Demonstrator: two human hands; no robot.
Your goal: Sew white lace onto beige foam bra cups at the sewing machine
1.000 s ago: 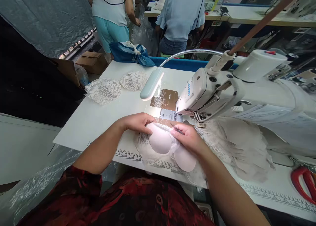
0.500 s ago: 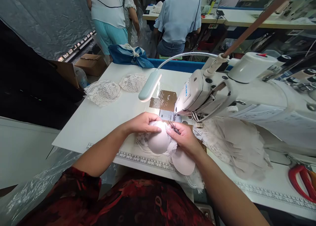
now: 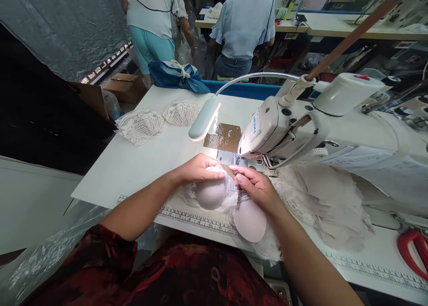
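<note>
My left hand (image 3: 203, 168) pinches the lace upper edge of a pale pink padded bra cup (image 3: 210, 194), thumb in front and fingers behind. At the cup's right edge, my right hand (image 3: 256, 183) is closed, thumb and index finger together. A slim dark piece of the thread snips (image 3: 232, 172) shows at its fingertips; the rest is hidden by the hand. Below my right hand hangs the second padded cup (image 3: 250, 221), joined to the lace and reaching over the table's front edge. Just beyond both hands is the sewing machine (image 3: 257, 127), its needle area lit.
Two lace cups (image 3: 140, 125) lie at the table's far left. A lamp (image 3: 204, 118) arches over the middle. Stacked lace pieces (image 3: 327, 203) lie under the machine arm, with a red-handled tool (image 3: 413, 252) at right. Two people (image 3: 245, 29) are beyond the table.
My right hand has turned and its fingertips have closed near the lace edge; the snips show less. The cup has shifted slightly left in my left hand, and the view has moved a little.
</note>
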